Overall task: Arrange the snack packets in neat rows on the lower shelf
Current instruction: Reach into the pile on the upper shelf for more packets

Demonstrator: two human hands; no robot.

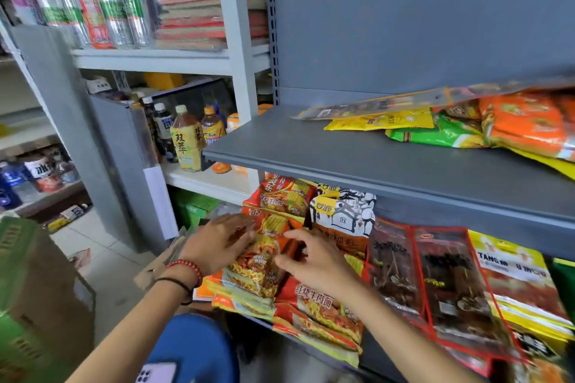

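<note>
cans (109, 6): blurred | phone (157, 373): cut by bottom edge | orange packet (529, 124): cut by right edge

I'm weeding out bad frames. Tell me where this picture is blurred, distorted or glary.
Head view: motion blur smears the cans and the orange packets at the right edge; the wide lens slants the white post and upper shelf; the left hand, right hand and noodle packet are only slightly soft; light is even, no harsh glare.
</note>
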